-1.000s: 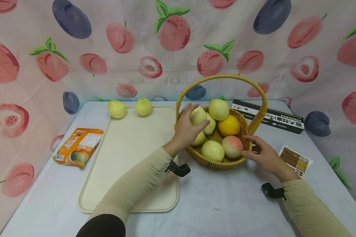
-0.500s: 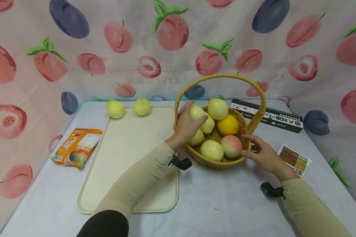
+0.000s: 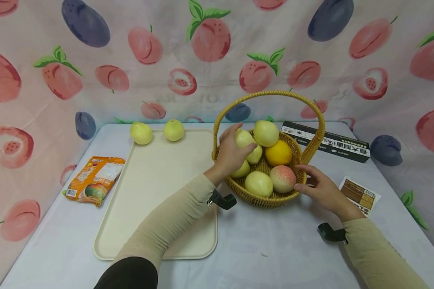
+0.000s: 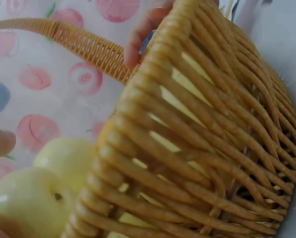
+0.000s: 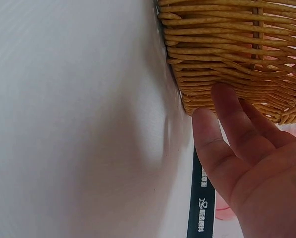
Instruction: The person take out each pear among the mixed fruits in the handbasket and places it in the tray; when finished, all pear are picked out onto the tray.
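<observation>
My left hand (image 3: 231, 150) holds a round pale green fruit (image 3: 243, 138) between thumb and fingers, over the left side of a wicker basket (image 3: 264, 202) with a tall handle. A small dark hollow shows on the fruit (image 4: 29, 208) in the left wrist view. Inside the basket lie several more pale green fruits (image 3: 259, 184), one orange (image 3: 278, 153) and one peach (image 3: 283, 179). My right hand (image 3: 320, 190) holds the basket's right rim. In the right wrist view, fingertips of the right hand (image 5: 252, 144) touch the woven outer wall (image 5: 232, 54).
Left of the basket lies a cream tray (image 3: 159, 192), with two pale green fruits (image 3: 141, 133) at its far edge. An orange snack packet (image 3: 94, 180) lies beside it. A long black box (image 3: 332, 143) is behind the basket; a brown-and-white packet (image 3: 359, 196) lies right.
My left hand shifts slightly with the pale green fruit, which now sits a little further right over the basket. The right hand and basket stay put.
</observation>
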A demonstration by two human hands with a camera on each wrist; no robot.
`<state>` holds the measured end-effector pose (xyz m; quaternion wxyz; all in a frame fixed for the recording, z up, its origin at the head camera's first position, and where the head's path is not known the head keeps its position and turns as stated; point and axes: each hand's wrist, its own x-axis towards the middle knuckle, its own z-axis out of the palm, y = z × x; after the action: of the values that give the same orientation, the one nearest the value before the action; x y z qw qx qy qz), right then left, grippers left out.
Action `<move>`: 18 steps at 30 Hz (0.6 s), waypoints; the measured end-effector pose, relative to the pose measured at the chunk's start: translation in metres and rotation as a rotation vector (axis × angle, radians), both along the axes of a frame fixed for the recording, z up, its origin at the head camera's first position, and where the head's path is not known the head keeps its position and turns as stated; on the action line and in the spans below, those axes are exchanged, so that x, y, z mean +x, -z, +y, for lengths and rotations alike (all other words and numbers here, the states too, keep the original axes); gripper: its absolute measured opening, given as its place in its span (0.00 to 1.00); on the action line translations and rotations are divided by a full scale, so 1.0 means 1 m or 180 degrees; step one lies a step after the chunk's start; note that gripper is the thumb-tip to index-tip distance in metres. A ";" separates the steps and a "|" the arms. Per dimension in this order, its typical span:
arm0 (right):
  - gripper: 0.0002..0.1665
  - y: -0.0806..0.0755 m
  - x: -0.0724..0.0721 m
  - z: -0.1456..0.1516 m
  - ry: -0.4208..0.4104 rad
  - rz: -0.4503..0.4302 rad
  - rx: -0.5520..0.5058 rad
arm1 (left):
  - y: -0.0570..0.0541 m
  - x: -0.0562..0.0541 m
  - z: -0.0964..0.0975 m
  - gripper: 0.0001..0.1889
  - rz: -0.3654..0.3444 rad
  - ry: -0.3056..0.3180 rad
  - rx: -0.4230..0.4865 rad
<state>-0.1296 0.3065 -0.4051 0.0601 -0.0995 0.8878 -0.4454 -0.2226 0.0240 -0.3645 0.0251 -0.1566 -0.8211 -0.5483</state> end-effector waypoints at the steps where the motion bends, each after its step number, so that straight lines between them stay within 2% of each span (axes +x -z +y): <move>1: 0.37 0.000 0.000 0.000 0.0001 -0.0001 0.0002 | 0.000 0.000 0.000 0.36 0.0052 0.0012 -0.0025; 7: 0.37 0.000 0.000 0.000 -0.0005 -0.0009 -0.0007 | 0.003 0.000 0.000 0.28 0.0316 0.0081 -0.0115; 10: 0.37 -0.001 0.000 0.000 -0.0008 -0.0012 -0.0013 | 0.005 -0.002 0.000 0.29 0.0313 0.0092 -0.0147; 14: 0.37 -0.001 0.000 -0.001 -0.0008 -0.0020 -0.0024 | 0.007 -0.004 -0.002 0.35 0.0121 0.0106 -0.0161; 18: 0.37 0.000 0.000 -0.001 -0.0008 -0.0028 -0.0033 | 0.008 -0.006 -0.004 0.44 -0.0175 0.0178 -0.0176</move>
<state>-0.1300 0.3055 -0.4053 0.0640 -0.0989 0.8851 -0.4503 -0.2284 0.0196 -0.3722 -0.0172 -0.1650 -0.8316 -0.5300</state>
